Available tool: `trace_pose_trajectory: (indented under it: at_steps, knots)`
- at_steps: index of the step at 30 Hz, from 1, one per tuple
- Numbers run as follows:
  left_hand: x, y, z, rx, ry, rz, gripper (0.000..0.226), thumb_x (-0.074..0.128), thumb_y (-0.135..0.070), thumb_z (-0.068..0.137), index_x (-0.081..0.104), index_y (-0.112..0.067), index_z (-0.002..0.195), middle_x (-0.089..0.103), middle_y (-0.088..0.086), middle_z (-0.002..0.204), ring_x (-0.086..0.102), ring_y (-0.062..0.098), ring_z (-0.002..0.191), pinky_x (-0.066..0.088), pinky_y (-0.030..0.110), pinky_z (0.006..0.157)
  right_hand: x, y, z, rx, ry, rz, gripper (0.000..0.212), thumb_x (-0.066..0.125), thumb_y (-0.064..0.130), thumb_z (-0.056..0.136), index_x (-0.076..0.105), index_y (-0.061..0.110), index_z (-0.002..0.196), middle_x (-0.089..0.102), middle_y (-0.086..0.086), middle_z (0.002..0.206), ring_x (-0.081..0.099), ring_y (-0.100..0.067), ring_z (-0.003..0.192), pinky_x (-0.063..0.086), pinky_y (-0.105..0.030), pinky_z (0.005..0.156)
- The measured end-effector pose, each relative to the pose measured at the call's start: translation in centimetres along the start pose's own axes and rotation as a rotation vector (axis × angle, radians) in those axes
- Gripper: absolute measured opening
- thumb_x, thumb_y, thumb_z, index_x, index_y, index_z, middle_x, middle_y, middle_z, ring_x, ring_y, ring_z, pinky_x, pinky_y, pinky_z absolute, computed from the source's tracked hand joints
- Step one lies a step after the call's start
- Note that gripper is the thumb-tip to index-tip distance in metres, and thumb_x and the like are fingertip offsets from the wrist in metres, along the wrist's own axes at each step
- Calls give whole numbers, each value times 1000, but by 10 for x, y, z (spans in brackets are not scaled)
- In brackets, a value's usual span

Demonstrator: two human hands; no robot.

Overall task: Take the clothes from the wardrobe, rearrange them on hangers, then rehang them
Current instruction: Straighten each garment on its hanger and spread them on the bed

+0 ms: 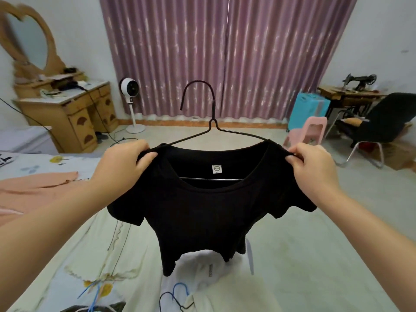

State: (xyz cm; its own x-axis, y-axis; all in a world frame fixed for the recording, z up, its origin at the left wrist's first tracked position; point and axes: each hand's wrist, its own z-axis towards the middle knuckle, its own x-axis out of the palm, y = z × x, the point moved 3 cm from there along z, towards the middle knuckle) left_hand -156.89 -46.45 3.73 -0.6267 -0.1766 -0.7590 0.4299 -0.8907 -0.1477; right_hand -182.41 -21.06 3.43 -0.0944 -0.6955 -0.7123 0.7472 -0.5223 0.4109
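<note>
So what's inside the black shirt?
A black wire hanger: its hook sticks out the top and its bottom bar shows through the neck of the black shirt. The hanger's ends are covered by the shoulders.

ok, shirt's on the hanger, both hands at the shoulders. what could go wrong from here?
1. The black T-shirt sits unevenly: the hanger wire shows bare above the left shoulder, so that side may slip off.
2. Left hand and right hand pinch only fabric, so the hanger could tip or slide out.
3. The hem hangs close over the white garment and could catch it.
</note>
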Motion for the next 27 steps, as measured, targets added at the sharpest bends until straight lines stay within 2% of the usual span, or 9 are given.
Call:
trace_pose_trajectory:
  at_steps: [5,9,12,14,16,19,21,25,27]
  knots:
    - [39,13,21,-31,8,23,20,55,-26,90,58,-7,83,57,6,69,53,27,68,31,30,61,45,-20,25,27,39,17,12,55,14,90,67,13,93,53,-4,82,38,-15,81,25,-26,69]
    - [98,35,22,-106,130,22,20,51,-29,92,57,-13,82,56,1,70,51,23,69,36,34,60,104,-39,25,81,110,9,11,56,12,89,65,14,83,54,-4,76,43,-21,82,27,-29,66]
    - [153,55,11,-94,209,75,20,61,-24,87,65,-6,78,58,11,80,53,31,80,42,40,68,159,-59,11,116,172,-34,11,59,9,87,68,11,83,58,-5,81,48,-28,91,26,-29,68]
    - [190,69,0,-108,208,92,18,69,-21,81,68,-4,75,54,14,79,50,32,78,41,40,67,196,-76,0,190,200,-33,10,61,10,87,71,11,88,51,-3,85,43,-23,93,24,-27,70]
    - [227,82,-11,-144,272,111,20,63,-26,85,67,-8,78,56,9,77,53,31,78,40,36,67,232,-92,-10,253,245,-41,11,60,13,88,71,15,88,47,1,81,42,-20,90,26,-27,68]
    - [282,102,-22,-271,378,105,25,43,-39,94,58,-20,88,61,-2,76,59,21,77,37,29,60,281,-109,-20,275,337,-80,15,59,15,88,69,21,78,60,4,70,54,-19,77,32,-28,57]
    - [315,115,-25,-325,402,101,24,41,-40,95,56,-21,89,61,-3,72,59,21,71,36,29,56,310,-118,-23,336,372,-59,16,57,17,89,68,23,78,65,5,66,58,-18,68,38,-26,53]
    - [379,142,-6,-393,379,-9,22,48,-34,93,59,-15,91,61,1,71,63,27,81,36,30,60,370,-134,1,369,370,-62,14,55,18,90,69,20,92,71,-2,80,63,-26,80,47,-32,66]
    - [408,153,20,-439,351,-137,27,51,-30,93,57,-13,113,69,10,96,61,32,98,40,33,72,398,-139,34,386,359,11,23,55,18,91,63,16,112,70,-11,103,62,-32,98,46,-34,80]
